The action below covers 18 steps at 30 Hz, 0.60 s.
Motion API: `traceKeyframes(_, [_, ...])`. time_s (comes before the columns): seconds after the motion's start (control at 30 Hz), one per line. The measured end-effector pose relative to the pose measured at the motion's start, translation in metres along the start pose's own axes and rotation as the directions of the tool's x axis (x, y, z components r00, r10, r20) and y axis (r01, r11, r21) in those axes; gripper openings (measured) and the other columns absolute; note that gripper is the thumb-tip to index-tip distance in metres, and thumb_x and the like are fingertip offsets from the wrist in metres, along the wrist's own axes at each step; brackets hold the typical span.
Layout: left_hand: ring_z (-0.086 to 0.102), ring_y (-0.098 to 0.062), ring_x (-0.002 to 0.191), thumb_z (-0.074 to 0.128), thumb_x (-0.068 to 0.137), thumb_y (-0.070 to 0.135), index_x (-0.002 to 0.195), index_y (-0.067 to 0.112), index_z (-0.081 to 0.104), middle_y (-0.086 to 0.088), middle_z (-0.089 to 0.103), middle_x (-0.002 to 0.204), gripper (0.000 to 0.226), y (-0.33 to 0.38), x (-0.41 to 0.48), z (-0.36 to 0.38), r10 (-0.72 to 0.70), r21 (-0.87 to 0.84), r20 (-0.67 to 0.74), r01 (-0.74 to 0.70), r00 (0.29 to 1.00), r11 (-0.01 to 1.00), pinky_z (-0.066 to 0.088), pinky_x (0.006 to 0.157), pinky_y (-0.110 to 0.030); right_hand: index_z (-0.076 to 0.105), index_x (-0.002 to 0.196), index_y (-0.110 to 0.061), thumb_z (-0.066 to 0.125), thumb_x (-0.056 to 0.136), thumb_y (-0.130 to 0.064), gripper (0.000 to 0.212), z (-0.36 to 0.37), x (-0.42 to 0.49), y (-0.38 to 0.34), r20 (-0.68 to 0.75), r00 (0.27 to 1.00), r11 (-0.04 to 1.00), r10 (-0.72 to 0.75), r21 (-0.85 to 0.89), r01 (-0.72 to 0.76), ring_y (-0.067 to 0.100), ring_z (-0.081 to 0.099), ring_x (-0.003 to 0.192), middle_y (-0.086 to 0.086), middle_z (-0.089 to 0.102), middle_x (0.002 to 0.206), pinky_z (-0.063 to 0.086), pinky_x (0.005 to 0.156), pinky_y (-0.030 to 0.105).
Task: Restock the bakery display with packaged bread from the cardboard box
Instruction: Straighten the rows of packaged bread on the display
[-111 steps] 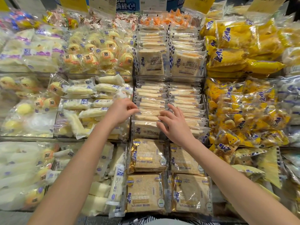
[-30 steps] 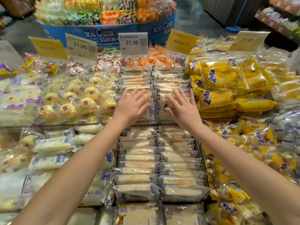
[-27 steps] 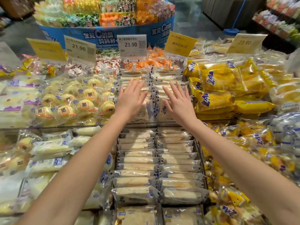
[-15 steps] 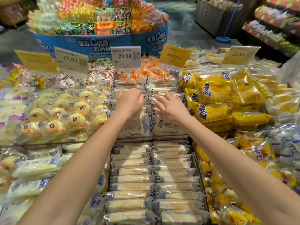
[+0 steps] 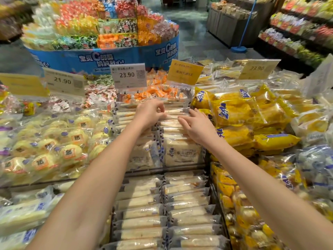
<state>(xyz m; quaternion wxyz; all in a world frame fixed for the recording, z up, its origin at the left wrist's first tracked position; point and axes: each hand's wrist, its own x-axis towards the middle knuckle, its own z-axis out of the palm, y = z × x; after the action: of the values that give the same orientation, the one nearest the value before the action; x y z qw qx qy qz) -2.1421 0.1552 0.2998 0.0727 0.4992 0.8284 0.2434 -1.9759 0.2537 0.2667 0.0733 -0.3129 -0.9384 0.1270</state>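
Two rows of clear-wrapped sliced bread packs [image 5: 182, 152] stand on edge in the upper tier of the display, and more rows of the same packs [image 5: 162, 213] fill the tier below. My left hand [image 5: 149, 112] reaches to the back of the upper rows, its fingers curled and pinching the top edge of a pack there. My right hand [image 5: 196, 125] lies beside it with straight fingers resting on the tops of the right row. No cardboard box is in view.
Yellow bread bags [image 5: 234, 112] are piled to the right and round bun packs [image 5: 72, 152] to the left. Price signs [image 5: 128, 75] stand behind the rows. A blue candy stand [image 5: 108, 58] and an aisle lie beyond.
Both hands moved from the lower rows up to the upper tier and reached further back. The left hand's fingers went from straight to curled on a pack edge.
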Motion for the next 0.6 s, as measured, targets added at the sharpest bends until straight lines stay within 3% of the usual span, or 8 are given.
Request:
traceKeyframes(0.1, [0.055, -0.019, 0.112, 0.074, 0.084, 0.035, 0.08, 0.025, 0.062, 0.005, 0.064, 0.111, 0.016, -0.014, -0.002, -0.005, -0.026, 0.004, -0.004, 0.026, 1.0, 1.0, 0.032, 0.109, -0.048, 0.051, 0.14, -0.036, 0.028, 0.104, -0.051, 0.045, 0.003, -0.005, 0.004, -0.012, 1.0, 1.0, -0.016, 0.023, 0.016, 0.026, 0.012, 0.151, 0.003, 0.023, 0.162, 0.01, 0.122, 0.042])
traceKeyframes(0.23, [0.04, -0.022, 0.135, 0.076, 0.08, 0.038, 0.071, 0.032, 0.061, 0.008, 0.06, 0.132, 0.019, -0.027, -0.003, -0.009, -0.063, -0.014, 0.032, 0.063, 0.998, 0.998, 0.019, 0.116, -0.053, 0.052, 0.139, -0.036, 0.027, 0.103, -0.052, 0.046, -0.005, -0.009, 0.0, 0.063, 0.998, 1.0, -0.017, 0.012, 0.016, 0.029, 0.0, 0.152, -0.004, 0.015, 0.164, 0.002, 0.122, 0.046])
traceKeyframes(0.3, [0.038, -0.021, 0.135, 0.076, 0.08, 0.039, 0.071, 0.032, 0.062, 0.01, 0.06, 0.131, 0.018, -0.028, 0.0, -0.012, -0.067, 0.032, 0.055, 0.065, 0.996, 0.997, 0.018, 0.116, -0.052, 0.057, 0.136, -0.033, 0.029, 0.103, -0.052, 0.047, -0.01, -0.009, -0.007, 0.067, 0.998, 1.0, -0.008, -0.004, 0.009, 0.032, 0.0, 0.151, -0.001, 0.019, 0.163, 0.0, 0.121, 0.046])
traceKeyframes(0.4, [0.044, -0.016, 0.128, 0.075, 0.081, 0.035, 0.072, 0.026, 0.066, 0.013, 0.062, 0.125, 0.016, -0.026, 0.006, -0.017, -0.087, 0.038, 0.099, 0.084, 0.991, 0.996, 0.029, 0.113, -0.047, 0.06, 0.133, -0.021, 0.034, 0.104, -0.044, 0.044, -0.013, 0.0, -0.021, -0.075, 0.995, 0.998, -0.062, 0.0, 0.062, 0.029, 0.012, 0.151, 0.01, 0.03, 0.158, 0.005, 0.122, 0.041])
traceKeyframes(0.5, [0.056, -0.015, 0.116, 0.063, 0.094, 0.033, 0.095, 0.021, 0.07, 0.008, 0.061, 0.127, 0.014, -0.022, 0.013, -0.019, -0.07, -0.064, 0.004, 0.07, 0.998, 0.995, 0.043, 0.098, -0.034, 0.034, 0.151, -0.013, 0.032, 0.106, -0.037, 0.051, -0.017, 0.025, -0.034, -0.063, 0.998, 0.992, -0.016, 0.122, 0.024, 0.028, 0.016, 0.15, 0.016, 0.021, 0.161, 0.016, 0.122, 0.042])
traceKeyframes(0.6, [0.051, -0.019, 0.128, 0.046, 0.104, 0.031, 0.134, 0.018, 0.057, -0.001, 0.055, 0.141, 0.035, -0.011, 0.022, -0.017, 0.012, -0.022, 0.023, -0.011, 1.0, 1.0, 0.04, 0.103, -0.036, 0.026, 0.153, -0.01, 0.025, 0.107, -0.037, 0.054, -0.015, 0.053, -0.031, 0.074, 0.996, 0.995, 0.049, 0.085, -0.055, 0.037, 0.021, 0.145, 0.024, 0.023, 0.157, 0.021, 0.118, 0.046])
